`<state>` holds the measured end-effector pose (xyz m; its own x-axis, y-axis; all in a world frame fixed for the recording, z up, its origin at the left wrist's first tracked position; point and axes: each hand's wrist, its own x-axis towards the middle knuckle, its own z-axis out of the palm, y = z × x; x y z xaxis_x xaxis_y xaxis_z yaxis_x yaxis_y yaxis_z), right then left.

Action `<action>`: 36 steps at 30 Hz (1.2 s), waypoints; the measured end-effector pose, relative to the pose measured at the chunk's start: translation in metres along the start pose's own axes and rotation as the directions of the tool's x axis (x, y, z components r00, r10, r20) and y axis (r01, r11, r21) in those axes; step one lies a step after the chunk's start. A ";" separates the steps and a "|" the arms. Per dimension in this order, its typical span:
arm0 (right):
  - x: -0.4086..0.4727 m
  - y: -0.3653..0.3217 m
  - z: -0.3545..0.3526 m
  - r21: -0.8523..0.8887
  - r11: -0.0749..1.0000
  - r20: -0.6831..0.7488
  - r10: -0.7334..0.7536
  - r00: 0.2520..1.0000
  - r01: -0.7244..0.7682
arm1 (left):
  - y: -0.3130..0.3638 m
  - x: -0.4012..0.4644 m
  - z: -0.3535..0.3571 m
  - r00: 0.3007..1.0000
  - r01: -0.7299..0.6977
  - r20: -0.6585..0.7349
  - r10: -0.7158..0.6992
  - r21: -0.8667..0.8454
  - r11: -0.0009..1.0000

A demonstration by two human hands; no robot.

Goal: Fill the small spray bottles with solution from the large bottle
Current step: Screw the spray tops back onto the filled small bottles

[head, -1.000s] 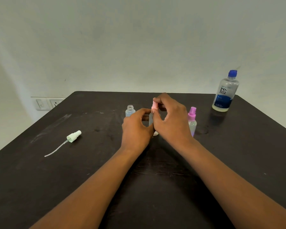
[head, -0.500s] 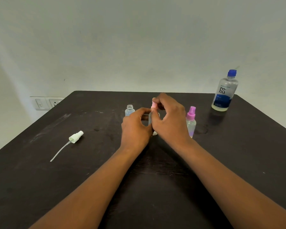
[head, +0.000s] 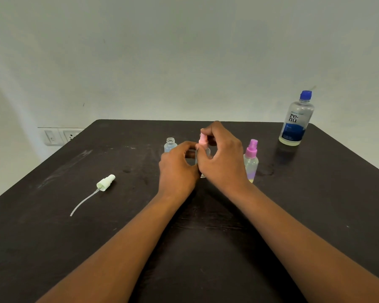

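A small clear spray bottle [head: 206, 152] stands upright at the middle of the dark table [head: 53, 237]. My left hand [head: 177, 169] grips its body. My right hand [head: 222, 158] pinches its pink spray cap [head: 202, 139] on top of it. Behind my left hand stands an open small bottle [head: 170, 145] without a cap. To the right stands a small bottle with a purple spray cap [head: 251, 160]. The large bottle [head: 297, 120] with a blue cap stands shut at the far right corner.
A loose pale green spray cap [head: 105, 183] with its thin tube lies on the table to the left. A wall socket [head: 60, 136] sits beyond the table's far left edge. A pale wall rises behind the table.
Both hands stay on the pink-capped bottle; my right fingers have shifted slightly on the cap. The view has drifted a little, nothing else has moved.
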<state>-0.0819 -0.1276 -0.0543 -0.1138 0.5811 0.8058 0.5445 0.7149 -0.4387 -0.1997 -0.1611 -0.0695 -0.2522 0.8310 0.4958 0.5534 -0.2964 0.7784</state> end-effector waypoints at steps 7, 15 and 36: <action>0.002 0.000 0.002 0.003 1.000 -0.012 0.027 1.000 -0.027 | -0.002 0.002 0.002 1.000 -0.009 -0.019 0.009 0.000 1.000; 0.000 -0.001 0.000 0.029 0.998 0.001 0.048 0.999 -0.048 | -0.002 0.001 0.002 1.000 -0.006 -0.005 0.006 -0.005 1.000; 0.004 -0.005 -0.004 0.031 0.997 -0.035 0.074 0.997 -0.073 | -0.001 0.001 0.001 1.000 -0.002 0.002 0.002 -0.019 1.000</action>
<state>-0.0811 -0.1303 -0.0475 -0.0439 0.6187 0.7844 0.5250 0.6823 -0.5088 -0.1998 -0.1599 -0.0701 -0.2493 0.8312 0.4969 0.5392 -0.3071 0.7842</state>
